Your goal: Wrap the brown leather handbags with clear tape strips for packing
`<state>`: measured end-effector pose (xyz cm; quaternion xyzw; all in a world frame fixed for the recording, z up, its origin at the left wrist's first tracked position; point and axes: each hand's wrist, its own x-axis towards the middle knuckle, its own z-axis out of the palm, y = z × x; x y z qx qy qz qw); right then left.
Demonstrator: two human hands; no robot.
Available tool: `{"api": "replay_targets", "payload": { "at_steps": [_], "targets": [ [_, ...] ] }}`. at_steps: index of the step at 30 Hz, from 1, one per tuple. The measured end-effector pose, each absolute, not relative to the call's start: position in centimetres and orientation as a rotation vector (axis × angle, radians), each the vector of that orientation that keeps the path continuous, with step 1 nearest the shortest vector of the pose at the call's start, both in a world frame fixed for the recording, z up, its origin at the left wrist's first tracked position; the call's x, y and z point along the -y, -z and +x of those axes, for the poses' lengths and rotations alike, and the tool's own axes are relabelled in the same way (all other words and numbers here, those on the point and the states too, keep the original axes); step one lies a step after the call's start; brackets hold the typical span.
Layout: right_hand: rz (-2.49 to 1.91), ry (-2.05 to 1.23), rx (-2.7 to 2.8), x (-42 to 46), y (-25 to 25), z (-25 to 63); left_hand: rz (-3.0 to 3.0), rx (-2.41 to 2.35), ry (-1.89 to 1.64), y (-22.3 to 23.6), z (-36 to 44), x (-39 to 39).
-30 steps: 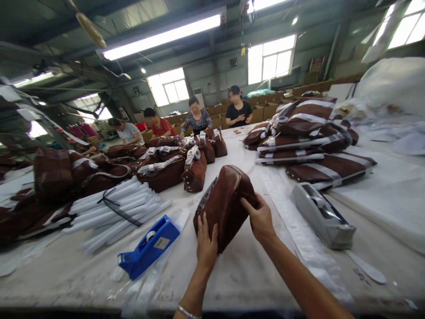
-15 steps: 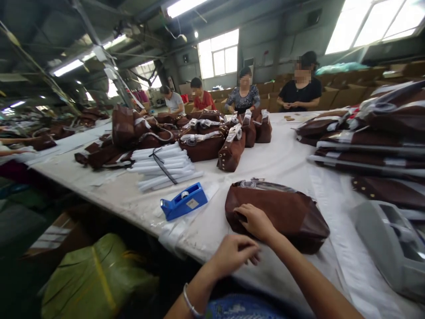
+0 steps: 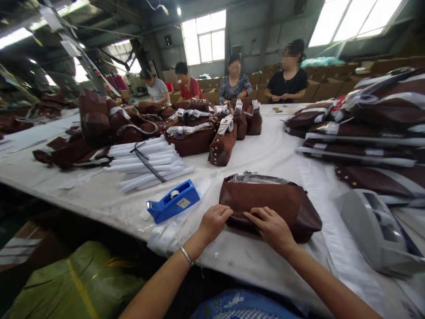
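Note:
A brown leather handbag (image 3: 282, 199) lies on the white-covered table in front of me, its wrapped handle along the top. My left hand (image 3: 215, 222) is closed at the bag's near left corner, fingertips pinching the leather edge. At the lower front side, my right hand (image 3: 272, 227) has its bent fingers and thumb gripping the leather, a little right of the left hand. The tips of both hands are partly hidden. A blue tape dispenser (image 3: 174, 203) stands to the left of the bag.
White paper rolls (image 3: 149, 161) tied with a dark band lie behind the dispenser. More brown handbags (image 3: 223, 144) stand beyond. At right are stacked bags (image 3: 365, 119) and a grey tape dispenser (image 3: 365, 230). Several co-workers (image 3: 287, 82) are across the table; a green sack (image 3: 76, 283) sits below left.
My left hand has moved up from in front of the bag onto its left corner. My right hand has shifted right along the bag's front. The view has turned slightly right.

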<state>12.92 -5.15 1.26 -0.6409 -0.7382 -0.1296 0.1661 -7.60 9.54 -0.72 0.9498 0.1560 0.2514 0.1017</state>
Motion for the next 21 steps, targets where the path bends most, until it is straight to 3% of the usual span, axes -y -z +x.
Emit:
{"api": "replay_targets", "payload": {
  "at_steps": [14,21],
  "targets": [
    [-1.804,0.364,1.983,5.2,3.1,12.1,3.011,-0.354,-0.751,3.4,-6.4,-10.3],
    [-1.799,0.391,2.016,4.5,0.7,11.7,2.998,-0.294,-0.965,2.1,-7.8,-11.0]
  ]
}}
